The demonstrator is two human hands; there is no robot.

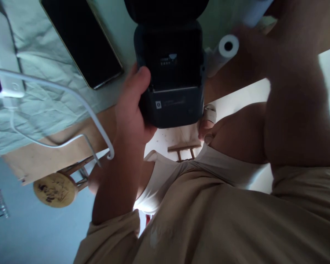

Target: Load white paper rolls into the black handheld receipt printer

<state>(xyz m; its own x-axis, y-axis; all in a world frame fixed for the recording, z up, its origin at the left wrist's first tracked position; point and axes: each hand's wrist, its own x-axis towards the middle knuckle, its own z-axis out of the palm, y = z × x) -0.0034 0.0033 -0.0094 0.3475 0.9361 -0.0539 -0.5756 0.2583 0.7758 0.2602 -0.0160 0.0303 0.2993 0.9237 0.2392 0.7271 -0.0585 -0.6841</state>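
Note:
My left hand (133,101) grips the lower left side of a small dark label printer (176,108), thumb along its edge. The printer's lid (166,11) is raised, and its dark inner compartment faces me. Just right of it lies a white paper roll (228,46) with a black core, near the table edge. Dim and blurred, my right hand (260,46) is at the upper right beside that roll. A smeared pale white object (255,13) appears between its fingers; its kind is unclear.
A black-screened phone (85,44) lies on the crumpled pale green cloth (49,113) at left. A white charger (5,55) and its white cable (79,99) hang over the wooden table edge (57,146). Below are a round wooden stool (55,189) and my legs.

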